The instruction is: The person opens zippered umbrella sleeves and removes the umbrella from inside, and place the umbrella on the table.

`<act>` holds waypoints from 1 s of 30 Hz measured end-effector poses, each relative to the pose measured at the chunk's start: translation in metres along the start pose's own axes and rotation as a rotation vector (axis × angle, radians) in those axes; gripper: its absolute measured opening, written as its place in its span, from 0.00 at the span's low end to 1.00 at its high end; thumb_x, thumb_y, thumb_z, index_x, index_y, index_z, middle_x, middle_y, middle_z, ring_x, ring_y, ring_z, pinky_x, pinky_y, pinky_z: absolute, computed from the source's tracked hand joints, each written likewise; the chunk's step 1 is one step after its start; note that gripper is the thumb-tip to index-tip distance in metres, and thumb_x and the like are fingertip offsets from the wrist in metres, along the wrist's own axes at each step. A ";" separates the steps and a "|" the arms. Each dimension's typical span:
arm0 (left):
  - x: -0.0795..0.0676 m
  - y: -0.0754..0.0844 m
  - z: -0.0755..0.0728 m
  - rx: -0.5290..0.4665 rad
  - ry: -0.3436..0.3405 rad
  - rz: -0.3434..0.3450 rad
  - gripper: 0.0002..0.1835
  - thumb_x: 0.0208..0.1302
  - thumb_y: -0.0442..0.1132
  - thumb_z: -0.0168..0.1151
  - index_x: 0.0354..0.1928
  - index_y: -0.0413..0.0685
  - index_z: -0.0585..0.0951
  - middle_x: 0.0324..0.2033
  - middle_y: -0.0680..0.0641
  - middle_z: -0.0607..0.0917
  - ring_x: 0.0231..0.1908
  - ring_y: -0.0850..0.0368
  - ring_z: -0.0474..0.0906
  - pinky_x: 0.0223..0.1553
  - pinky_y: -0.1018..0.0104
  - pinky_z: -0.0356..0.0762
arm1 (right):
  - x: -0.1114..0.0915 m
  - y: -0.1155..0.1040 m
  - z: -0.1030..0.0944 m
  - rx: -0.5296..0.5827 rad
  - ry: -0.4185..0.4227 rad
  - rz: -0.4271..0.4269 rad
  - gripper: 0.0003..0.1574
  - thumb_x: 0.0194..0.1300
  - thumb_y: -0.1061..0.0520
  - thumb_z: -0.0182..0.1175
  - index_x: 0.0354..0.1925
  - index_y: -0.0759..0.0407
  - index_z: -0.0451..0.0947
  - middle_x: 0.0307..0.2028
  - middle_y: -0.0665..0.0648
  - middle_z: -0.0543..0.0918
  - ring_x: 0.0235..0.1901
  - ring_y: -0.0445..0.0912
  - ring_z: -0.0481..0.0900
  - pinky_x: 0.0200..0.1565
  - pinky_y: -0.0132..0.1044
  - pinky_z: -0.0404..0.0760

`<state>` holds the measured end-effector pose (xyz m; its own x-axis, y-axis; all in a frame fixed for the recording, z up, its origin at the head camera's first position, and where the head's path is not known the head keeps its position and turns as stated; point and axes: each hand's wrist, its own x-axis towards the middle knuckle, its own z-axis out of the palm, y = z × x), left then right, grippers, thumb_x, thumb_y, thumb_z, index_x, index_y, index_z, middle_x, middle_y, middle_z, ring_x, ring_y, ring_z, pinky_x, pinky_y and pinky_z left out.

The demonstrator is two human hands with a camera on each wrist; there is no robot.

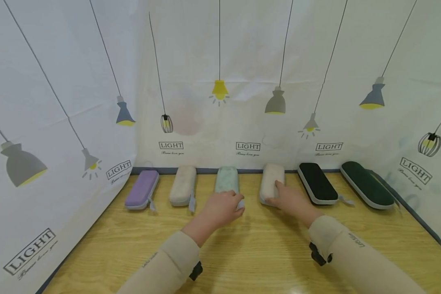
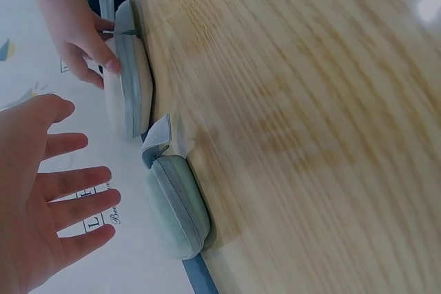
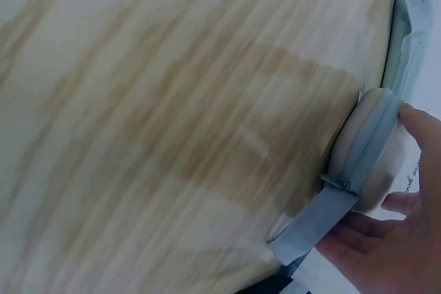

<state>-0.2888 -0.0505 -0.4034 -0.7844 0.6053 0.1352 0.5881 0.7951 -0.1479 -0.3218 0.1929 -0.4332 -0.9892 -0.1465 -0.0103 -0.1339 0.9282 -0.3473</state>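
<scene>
Well, the person's right hand (image 1: pixel 292 200) has a grip on a cream, rounded oblong zip case (image 1: pixel 272 179), thumb at one side and fingers curled against the other. That case lies on the yellowish wood-grain table (image 1: pixel 257 257), fourth from the left in a row of six, its softly domed top paler than the grey-blue band round its side. Just to the left of it, the left hand (image 1: pixel 220 206) holds nothing; its fingers are spread near a mint-green zip case (image 1: pixel 226 177) of much the same shape. From the head view you'd think that hand was on the mint case, but the left wrist view shows the fingers apart from it. The right wrist view gives the cream case's near end, which the head view mostly hides: a small zip slider (image 3: pixel 337 184) and a broad grey-blue fabric tab (image 3: pixel 313 225) sticking out. Only the head view takes in the whole row, with a purple zip case (image 1: pixel 142 190) and an off-white zip case (image 1: pixel 183 183) leftward, a black zip case (image 1: pixel 317 183) and a dark green zip case (image 1: pixel 367 185) rightward, before a white backdrop (image 1: pixel 191 49) printed with hanging lamps.
</scene>
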 end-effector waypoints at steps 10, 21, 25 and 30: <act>-0.001 0.001 0.000 -0.009 0.004 0.014 0.21 0.70 0.55 0.56 0.57 0.54 0.80 0.47 0.51 0.83 0.45 0.55 0.81 0.40 0.59 0.80 | -0.007 0.008 -0.002 -0.022 -0.051 -0.083 0.57 0.62 0.34 0.62 0.69 0.74 0.57 0.60 0.76 0.71 0.57 0.66 0.72 0.55 0.57 0.72; 0.003 0.017 -0.001 0.049 -0.078 0.094 0.22 0.69 0.57 0.56 0.58 0.57 0.79 0.47 0.53 0.82 0.44 0.57 0.80 0.36 0.62 0.80 | -0.037 0.013 -0.010 -0.055 -0.075 -0.224 0.57 0.59 0.35 0.65 0.68 0.73 0.60 0.60 0.74 0.72 0.57 0.65 0.72 0.56 0.56 0.72; 0.006 0.024 0.002 0.057 -0.105 0.139 0.21 0.69 0.56 0.57 0.58 0.55 0.79 0.46 0.52 0.81 0.43 0.57 0.79 0.38 0.64 0.80 | -0.045 0.016 -0.009 -0.051 -0.085 -0.247 0.57 0.58 0.34 0.66 0.68 0.71 0.60 0.57 0.74 0.74 0.55 0.64 0.74 0.55 0.56 0.73; 0.010 0.032 0.008 0.078 -0.090 0.186 0.18 0.68 0.56 0.58 0.52 0.56 0.81 0.44 0.53 0.81 0.42 0.57 0.79 0.38 0.64 0.79 | -0.059 0.018 -0.011 -0.057 -0.086 -0.277 0.57 0.57 0.33 0.66 0.68 0.69 0.62 0.55 0.73 0.75 0.53 0.62 0.76 0.53 0.55 0.74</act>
<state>-0.2795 -0.0193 -0.4148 -0.6800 0.7331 0.0112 0.7104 0.6625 -0.2375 -0.2664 0.2217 -0.4283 -0.9060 -0.4232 -0.0029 -0.4036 0.8660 -0.2951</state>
